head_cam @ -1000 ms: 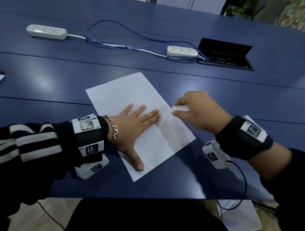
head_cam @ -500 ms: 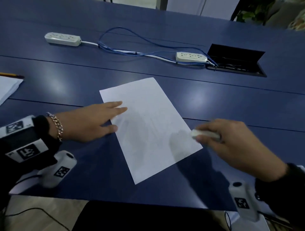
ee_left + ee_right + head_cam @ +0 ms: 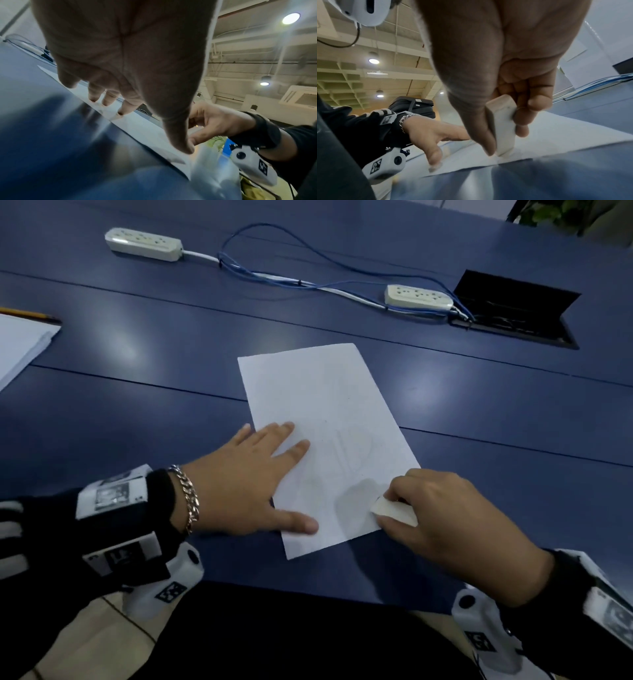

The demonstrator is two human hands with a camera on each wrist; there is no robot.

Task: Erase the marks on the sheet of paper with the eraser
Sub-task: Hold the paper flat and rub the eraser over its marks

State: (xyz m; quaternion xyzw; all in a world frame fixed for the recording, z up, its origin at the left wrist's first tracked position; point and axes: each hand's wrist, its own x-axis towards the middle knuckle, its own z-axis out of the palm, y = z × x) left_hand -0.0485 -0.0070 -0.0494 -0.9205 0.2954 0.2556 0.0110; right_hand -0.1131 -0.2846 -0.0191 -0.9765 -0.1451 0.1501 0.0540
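White paper [image 3: 325,419] is lying on blue table [image 3: 137,412]; eraser [image 3: 394,510] is showing white; sleeve [image 3: 30,529] is showing black with white stripes; bracelet [image 3: 190,501] is glinting gold; strips [image 3: 144,244] white; cables [image 3: 274,275] blue.

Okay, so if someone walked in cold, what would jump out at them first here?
Probably the white sheet of paper lying angled on the blue table, with the left hand spread flat on its near left side. Next, the right hand pinching a white eraser against the sheet's near right edge.
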